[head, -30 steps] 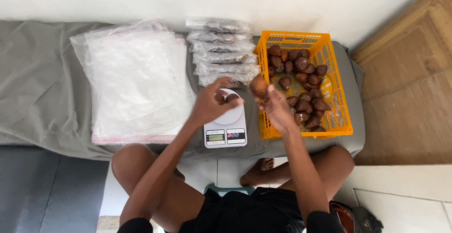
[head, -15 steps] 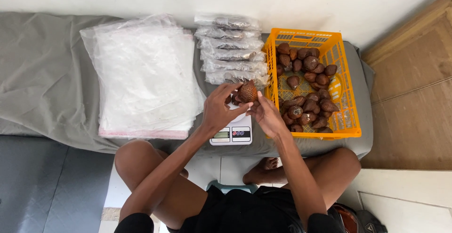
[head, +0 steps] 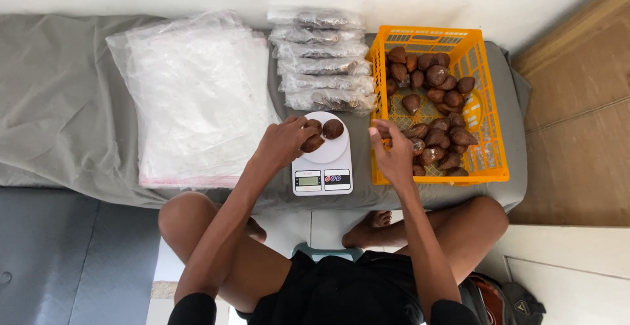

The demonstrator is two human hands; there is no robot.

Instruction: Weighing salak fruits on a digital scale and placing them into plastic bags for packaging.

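Observation:
A white kitchen scale sits on the grey cloth in front of me, with brown scaly fruits on its round plate. My left hand rests at the plate's left edge, fingertips touching a fruit. My right hand reaches over the near left corner of the orange crate, fingers spread among the brown fruits inside. I cannot tell whether it grips one.
A stack of empty clear plastic bags lies to the left of the scale. Filled sealed bags are piled behind it. A grey mattress carries everything. Wooden floor lies to the right.
Both hands held a fruit together above the scale. Now the fruit lies on the plate, my left hand stays beside it and my right hand has moved right into the crate.

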